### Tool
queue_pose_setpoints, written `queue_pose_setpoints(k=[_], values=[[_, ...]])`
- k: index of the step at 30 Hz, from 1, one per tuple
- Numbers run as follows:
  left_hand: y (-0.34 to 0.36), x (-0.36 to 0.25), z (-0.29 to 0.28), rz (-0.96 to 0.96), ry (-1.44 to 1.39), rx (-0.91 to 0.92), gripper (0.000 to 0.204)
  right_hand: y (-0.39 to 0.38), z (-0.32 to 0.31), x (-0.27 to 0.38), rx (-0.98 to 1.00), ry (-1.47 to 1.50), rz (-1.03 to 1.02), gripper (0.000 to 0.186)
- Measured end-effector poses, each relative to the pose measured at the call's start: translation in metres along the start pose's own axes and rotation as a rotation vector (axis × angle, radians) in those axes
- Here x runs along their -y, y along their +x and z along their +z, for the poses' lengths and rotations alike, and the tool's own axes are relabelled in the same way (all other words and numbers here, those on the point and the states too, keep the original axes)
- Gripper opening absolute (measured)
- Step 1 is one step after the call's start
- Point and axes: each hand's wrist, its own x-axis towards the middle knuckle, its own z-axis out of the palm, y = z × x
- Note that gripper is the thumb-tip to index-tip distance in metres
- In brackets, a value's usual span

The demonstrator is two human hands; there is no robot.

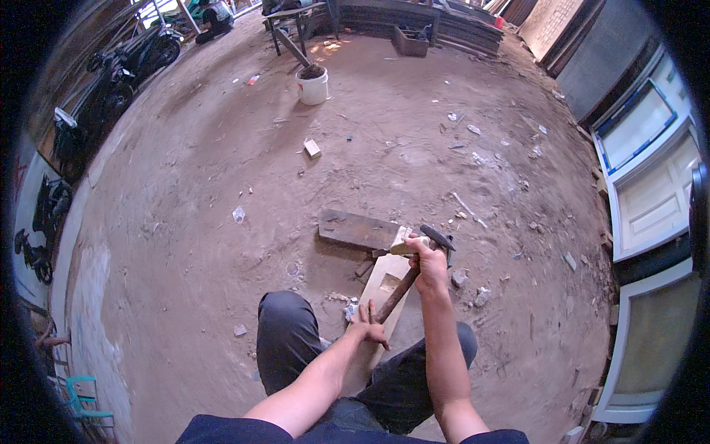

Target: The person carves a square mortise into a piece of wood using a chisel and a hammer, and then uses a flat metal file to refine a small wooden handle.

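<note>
My right hand (pixel 429 263) is closed on a hammer (pixel 436 237) just below its dark metal head, beside a pale piece (pixel 405 244), partly hidden by the fingers, that I cannot make out clearly. The hammer's wooden handle (pixel 398 291) slants down-left to my left hand (pixel 370 328), which lies with fingers spread on a pale wooden board (pixel 390 263), touching the handle's end. The board, with a rectangular recess cut in it, runs between my knees. Its far end is at a dark, weathered timber block (pixel 359 229) lying crosswise on the ground.
Small debris is scattered on the dirt floor (pixel 185 222). Ahead stand a white bucket (pixel 312 90), a dark bin (pixel 409 44) and stacked boards (pixel 466 41). Motorbikes (pixel 122 81) and a crouching person (pixel 214 18) are at left; white door panels (pixel 651 192) lean at right, a teal chair (pixel 81 392) lower left.
</note>
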Motion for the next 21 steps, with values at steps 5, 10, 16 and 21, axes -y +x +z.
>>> queue_pose_setpoints(k=[5, 10, 16, 21], values=[[-0.001, -0.028, -0.048, -0.06, -0.03, 0.158, 0.074, 0.015, -0.026, -0.006, 0.015, -0.026, -0.002, 0.025], [0.012, -0.025, -0.139, -0.202, 0.564, 0.117, 0.065, 0.005, -0.006, 0.013, -0.035, 0.084, -0.013, 0.022], [-0.089, -0.126, -0.202, 0.004, 0.727, -0.427, 0.041, 0.011, -0.026, 0.018, -0.092, -0.044, -0.13, 0.016], [-0.119, -0.131, -0.211, 0.194, 0.595, -0.644, 0.059, -0.001, -0.03, 0.029, -0.022, -0.06, -0.123, 0.021]])
